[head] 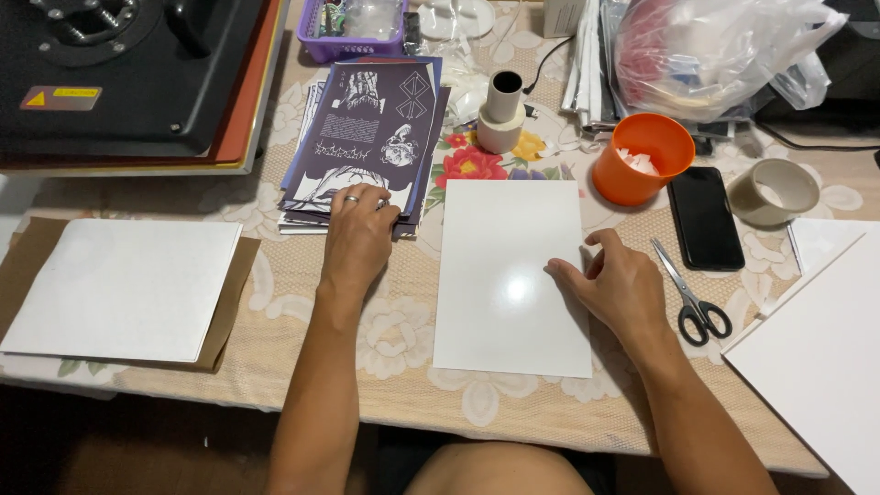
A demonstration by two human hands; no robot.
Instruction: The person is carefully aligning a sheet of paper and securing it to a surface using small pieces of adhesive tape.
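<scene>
Beige cloth with a pale floral print [403, 330] is spread over the table, and a darker floor is glimpsed below its near edge. At the middle, one glossy white sheet [511, 275] is laid flat, and its right edge is touched by the fingertips of the right hand [619, 284], whose fingers are loosely curled and closed on nothing. The left hand [357, 234], with a ring worn on one finger, is rested palm down and spread over the near end of one stack of dark printed sheets [367, 137], just left of the white sheet. One pair of black-handled scissors [692, 293] is laid just beside the right hand, with one black phone [704, 218] and one orange cup [642, 158] behind it. Two tape rolls are counted: one upright [501, 115], one lying flat [772, 192]. Further white sheets are seen at the right [816, 348], and one on brown paper at the left [124, 286]. One black heat press [128, 73], one purple basket [353, 27] and one plastic bag [715, 50] are set along the back.
</scene>
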